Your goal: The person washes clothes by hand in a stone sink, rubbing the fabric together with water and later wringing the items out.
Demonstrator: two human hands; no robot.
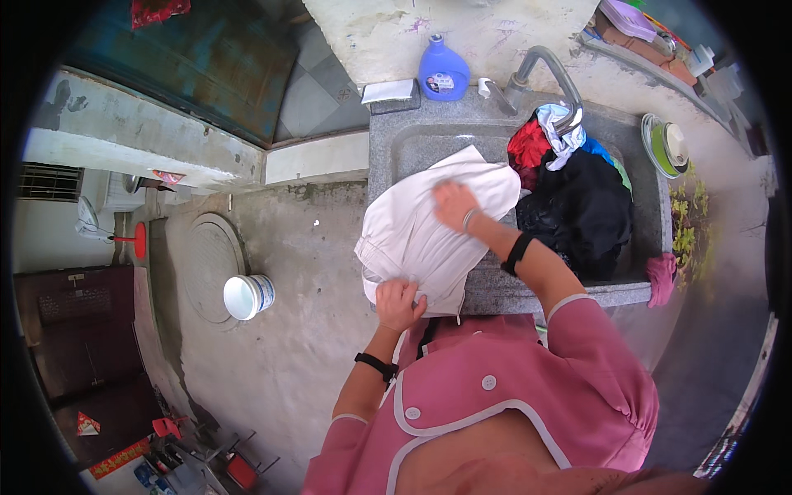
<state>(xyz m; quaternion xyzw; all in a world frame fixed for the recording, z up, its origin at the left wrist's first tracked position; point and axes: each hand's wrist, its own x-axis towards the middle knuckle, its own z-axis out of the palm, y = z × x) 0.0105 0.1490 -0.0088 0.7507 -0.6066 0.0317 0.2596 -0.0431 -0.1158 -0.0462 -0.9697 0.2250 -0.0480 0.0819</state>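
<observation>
A white garment (427, 238) is spread over the left part of a grey stone wash sink (482, 296), and its edge hangs past the sink's left side. My left hand (399, 304) grips the cloth near its gathered band, close to the front edge. Higher up, my right hand (455, 205) rests on the same cloth; it is blurred and its fingertips are hard to make out. In the right-hand basin lies a heap of clothes, with a black garment (578, 207), a red cloth (529, 145) and a white cloth (560, 133) under the faucet.
A curved metal faucet (544, 59) reaches over the basin. Behind the sink stand a blue detergent bottle (443, 71) and a scrub brush (498, 96). Stacked dishes (665, 145) and a pink rag (661, 279) are at the right rim. A white bucket (247, 297) stands on the concrete floor.
</observation>
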